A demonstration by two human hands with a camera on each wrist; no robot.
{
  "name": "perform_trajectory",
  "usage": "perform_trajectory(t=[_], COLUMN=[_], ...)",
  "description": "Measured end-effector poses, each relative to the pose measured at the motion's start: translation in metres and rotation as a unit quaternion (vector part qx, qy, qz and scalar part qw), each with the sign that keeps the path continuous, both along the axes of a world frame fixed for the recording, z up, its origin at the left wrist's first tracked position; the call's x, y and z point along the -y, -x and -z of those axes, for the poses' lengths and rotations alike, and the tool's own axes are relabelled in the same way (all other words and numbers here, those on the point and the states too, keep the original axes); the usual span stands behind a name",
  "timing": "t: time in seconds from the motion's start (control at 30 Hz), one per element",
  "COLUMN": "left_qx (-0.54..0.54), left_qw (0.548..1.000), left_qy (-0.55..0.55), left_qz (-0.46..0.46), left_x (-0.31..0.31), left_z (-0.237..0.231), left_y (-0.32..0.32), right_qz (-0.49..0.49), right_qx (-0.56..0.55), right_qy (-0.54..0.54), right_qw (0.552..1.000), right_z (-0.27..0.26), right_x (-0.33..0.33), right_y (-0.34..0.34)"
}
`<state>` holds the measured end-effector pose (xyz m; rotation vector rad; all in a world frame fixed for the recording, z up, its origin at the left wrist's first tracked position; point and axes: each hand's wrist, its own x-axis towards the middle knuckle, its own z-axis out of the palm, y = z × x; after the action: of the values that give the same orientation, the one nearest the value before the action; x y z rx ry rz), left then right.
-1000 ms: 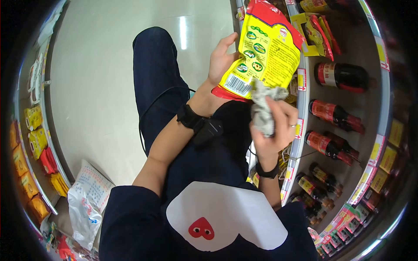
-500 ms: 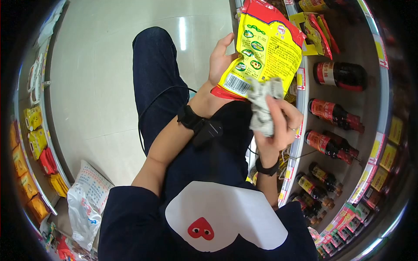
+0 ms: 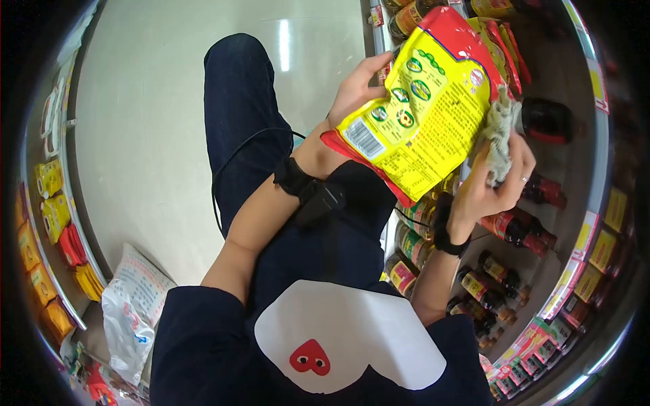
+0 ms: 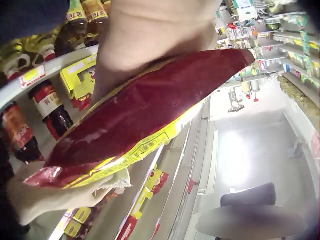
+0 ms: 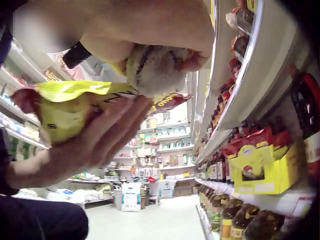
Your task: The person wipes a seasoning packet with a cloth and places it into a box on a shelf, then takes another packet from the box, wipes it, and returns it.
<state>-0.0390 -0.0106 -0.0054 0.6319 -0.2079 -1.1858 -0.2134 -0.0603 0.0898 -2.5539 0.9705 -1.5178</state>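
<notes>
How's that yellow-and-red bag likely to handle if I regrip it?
The bag is probably pliable rather than stiff, since its face bulges and its edges ripple. Its glossy surface may slide under a loose grip. Rolling seems unlikely, given its broad, flattish shape.

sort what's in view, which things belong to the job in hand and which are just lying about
Part of the job, it seems:
yellow-and-red packet, supported by the left hand
crumpled cloth, held in the right hand at the packet's edge

Just lying about:
white plastic bag
dark bottles with red labels
yellow display box
</notes>
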Motion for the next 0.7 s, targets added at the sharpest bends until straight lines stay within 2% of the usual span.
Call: perform_trajectory(t=[0.07, 0.1, 0.13, 0.17, 0.2, 0.23, 0.27, 0.37, 0.4, 0.43, 0.47, 0.5, 0.53, 0.6, 0.67, 0.7], left_qx=[0.221, 0.032, 0.032, -0.111, -0.25, -0.217, -0.217, -0.194, -0.037, 0.122, 0.122, 0.03, -0.061, -0.078, -0.16, 0.117], left_qw=[0.974, 0.997, 0.997, 0.982, 0.937, 0.958, 0.958, 0.967, 0.99, 0.986, 0.986, 0.968, 0.922, 0.92, 0.915, 0.969], left_qy=[0.006, 0.06, 0.059, 0.148, 0.231, 0.183, 0.182, 0.151, 0.119, 0.084, 0.086, 0.222, 0.352, 0.344, 0.319, 0.202], left_qz=[-0.048, -0.032, -0.032, 0.026, 0.083, 0.047, 0.048, 0.069, 0.073, 0.075, 0.076, 0.115, 0.147, 0.172, 0.187, 0.075], left_x=[0.012, 0.003, 0.002, 0.001, 0.0, -0.003, -0.005, -0.01, -0.012, -0.011, -0.008, -0.004, -0.002, -0.004, -0.002, -0.005], left_z=[0.034, 0.017, 0.019, 0.019, 0.017, 0.016, 0.011, 0.009, 0.01, 0.01, 0.015, 0.02, 0.025, 0.025, 0.026, 0.028], left_y=[-0.008, -0.012, -0.018, -0.024, -0.028, -0.029, -0.032, -0.034, -0.034, -0.034, -0.029, -0.02, -0.017, -0.021, -0.023, -0.03], right_qz=[-0.017, -0.029, -0.041, -0.069, -0.097, -0.129, -0.142, -0.088, -0.07, -0.046, -0.023, -0.014, -0.009, -0.024, -0.083, -0.132], right_qx=[-0.005, -0.03, -0.054, -0.074, -0.093, -0.126, -0.136, -0.112, -0.095, -0.077, -0.058, -0.023, 0.011, -0.011, -0.079, -0.076], right_qy=[-0.03, -0.049, -0.068, -0.078, -0.089, -0.097, -0.108, -0.105, -0.091, -0.069, -0.047, -0.051, -0.054, -0.067, -0.092, -0.097], right_qw=[0.999, 0.998, 0.995, 0.992, 0.987, 0.979, 0.974, 0.984, 0.989, 0.994, 0.997, 0.998, 0.998, 0.997, 0.989, 0.984], right_z=[0.01, 0.013, 0.016, 0.021, 0.024, 0.024, 0.023, 0.012, 0.007, 0.002, -0.002, -0.003, -0.004, 0.004, 0.013, 0.022], right_x=[-0.019, -0.033, -0.047, -0.059, -0.067, -0.07, -0.072, -0.061, -0.052, -0.041, -0.031, -0.019, -0.01, -0.015, -0.04, -0.052], right_y=[-0.005, -0.007, -0.009, -0.009, -0.008, -0.005, -0.005, -0.005, -0.005, -0.009, -0.014, -0.018, -0.023, -0.026, -0.028, -0.029])
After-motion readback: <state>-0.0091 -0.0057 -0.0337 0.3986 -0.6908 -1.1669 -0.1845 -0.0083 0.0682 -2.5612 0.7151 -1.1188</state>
